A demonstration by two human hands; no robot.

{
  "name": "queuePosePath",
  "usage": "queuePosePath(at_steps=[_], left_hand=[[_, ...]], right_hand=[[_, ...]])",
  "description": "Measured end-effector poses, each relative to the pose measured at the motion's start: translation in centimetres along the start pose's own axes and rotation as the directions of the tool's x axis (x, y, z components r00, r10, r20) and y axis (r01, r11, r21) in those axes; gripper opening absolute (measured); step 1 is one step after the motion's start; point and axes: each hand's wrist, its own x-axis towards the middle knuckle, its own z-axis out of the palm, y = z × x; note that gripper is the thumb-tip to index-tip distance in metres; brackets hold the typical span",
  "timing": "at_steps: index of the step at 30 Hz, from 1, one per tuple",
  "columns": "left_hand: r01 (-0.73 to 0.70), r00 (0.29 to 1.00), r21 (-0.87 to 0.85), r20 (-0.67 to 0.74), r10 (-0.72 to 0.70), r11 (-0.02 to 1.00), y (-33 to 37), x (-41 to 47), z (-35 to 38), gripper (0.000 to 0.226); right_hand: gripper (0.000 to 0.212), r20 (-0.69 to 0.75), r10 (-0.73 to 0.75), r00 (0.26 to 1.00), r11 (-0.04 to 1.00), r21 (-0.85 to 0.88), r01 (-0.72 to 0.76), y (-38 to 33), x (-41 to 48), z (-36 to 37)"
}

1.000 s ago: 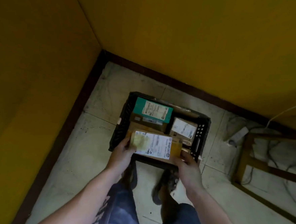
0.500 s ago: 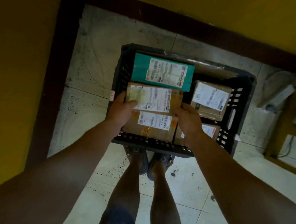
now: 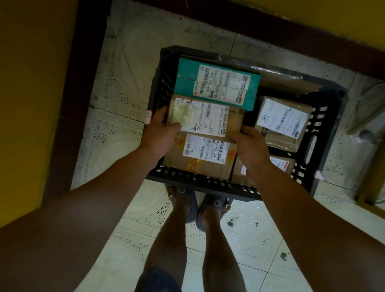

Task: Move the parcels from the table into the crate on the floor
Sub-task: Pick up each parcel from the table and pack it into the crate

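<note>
A black plastic crate [image 3: 317, 141] stands on the tiled floor in the room's corner, with several labelled parcels inside. I hold a brown cardboard parcel [image 3: 211, 118] with a white label inside the crate. My left hand [image 3: 159, 135] grips its left end with the thumb on top. My right hand [image 3: 250, 146] grips its right end. The held parcel lies over another brown parcel [image 3: 200, 155] at the crate's near side. A teal parcel [image 3: 216, 83] sits at the back left, and a taped brown parcel [image 3: 282, 123] on the right.
Yellow walls with a dark skirting board [image 3: 82, 81] close in the crate on the left and back. A wooden frame [image 3: 365, 199] and a white power strip [image 3: 378, 120] with cables lie on the floor to the right. My feet [image 3: 202, 205] stand just before the crate.
I have bent further down over the crate and the parcel has come lower into it, now lying over the near brown parcel. Both hands keep their grip on its ends.
</note>
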Motion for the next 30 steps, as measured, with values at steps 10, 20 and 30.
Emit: queuePosePath(at_steps=[10, 20, 30], left_hand=[[-0.051, 0.993, -0.101, -0.116, 0.039, 0.994, 4.1, -7.6, -0.4, 0.044], [-0.149, 0.982, -0.126, 0.099, 0.162, 0.981, 13.2, -26.8, -0.1, 0.029], [-0.340, 0.839, -0.064, 0.431, 0.333, 0.938, 20.4, -43.9, 5.7, 0.023]], right_hand=[[0.009, 0.002, -0.015, 1.000, 1.000, 0.018, 0.015, -1.7, -7.6, -4.9], [0.034, -0.198, -0.093, 0.976, 0.992, 0.067, 0.108, -6.3, -28.9, -13.1], [0.029, -0.459, -0.132, 0.878, 0.924, 0.265, 0.277, -5.3, -46.1, -21.4]])
